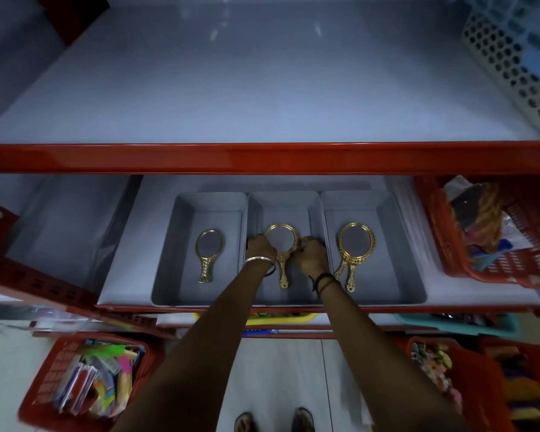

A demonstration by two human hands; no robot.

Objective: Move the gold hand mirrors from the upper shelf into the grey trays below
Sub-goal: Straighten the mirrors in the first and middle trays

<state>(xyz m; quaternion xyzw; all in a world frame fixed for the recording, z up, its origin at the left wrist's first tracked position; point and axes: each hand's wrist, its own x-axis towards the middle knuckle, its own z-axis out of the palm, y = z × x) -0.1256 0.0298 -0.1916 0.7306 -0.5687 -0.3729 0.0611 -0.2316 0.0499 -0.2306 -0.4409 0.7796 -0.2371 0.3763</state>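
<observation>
Three grey trays are set side by side on the lower shelf [128,238]. The left tray [169,260] holds one gold mirror [208,254]. The right tray [409,263] holds stacked gold mirrors [354,251], handles toward 6 o'clock. In the middle tray [282,202], a round gold mirror [282,244] is gripped at its frame: the left hand [261,249] is closed on the rim at 9 o'clock, the right hand [312,255] at 3 o'clock. The upper shelf [262,88] is seen at 12 o'clock, a white basket [512,73] at its right edge.
</observation>
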